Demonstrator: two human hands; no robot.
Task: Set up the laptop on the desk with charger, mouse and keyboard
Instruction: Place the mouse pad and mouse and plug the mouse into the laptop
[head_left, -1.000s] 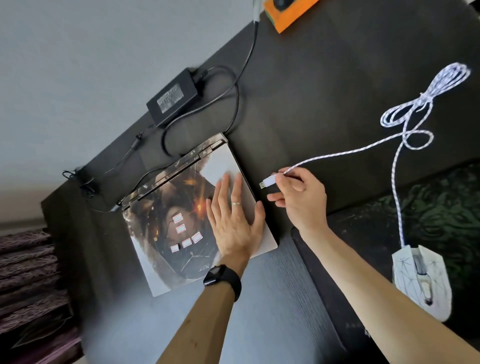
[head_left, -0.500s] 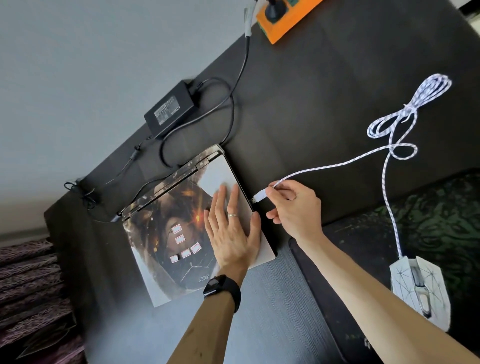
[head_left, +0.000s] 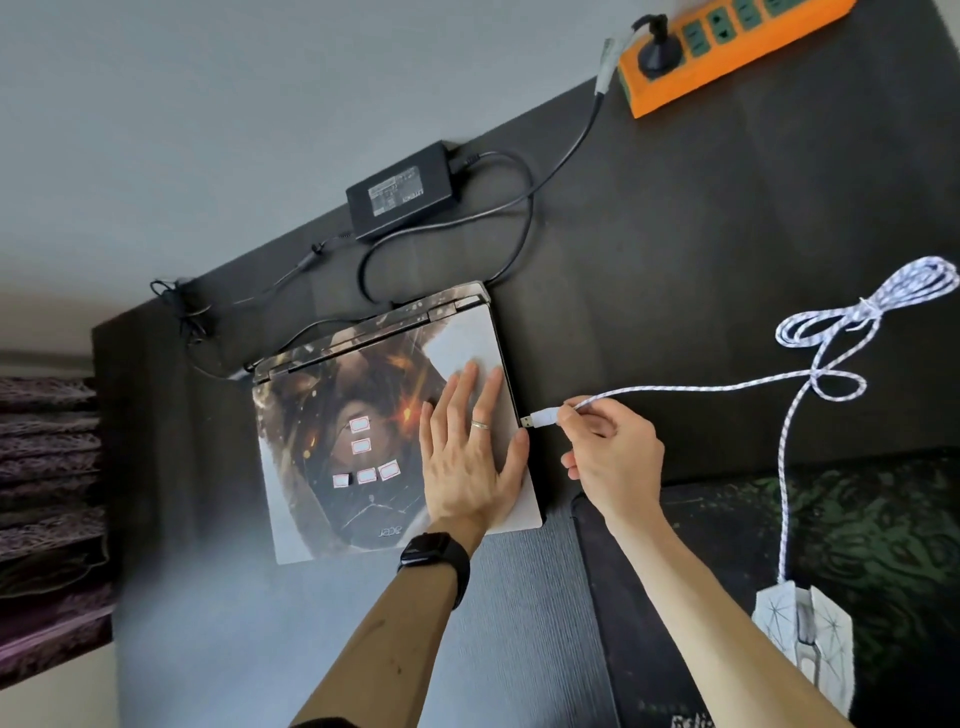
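USB plug (head_left: 540, 418) in R fingers (head_left: 576, 415), at laptop (head_left: 363, 431) edge.

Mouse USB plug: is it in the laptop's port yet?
Not yet. The white USB plug, pinched in the right hand, has its metal tip exposed at the closed decorated laptop's right edge.

Left hand (head_left: 470, 457) lies flat on the closed laptop (head_left: 363, 431), fingers spread near its right edge. Right hand (head_left: 615, 457) pinches the white USB plug (head_left: 540, 418), its metal tip right at the laptop's side. The braided cable (head_left: 810, 374) loops back to the white mouse (head_left: 802, 631) on the dark mat (head_left: 883, 519). Behind, the charger brick (head_left: 402, 189) sits wired to an orange power strip (head_left: 727, 47).
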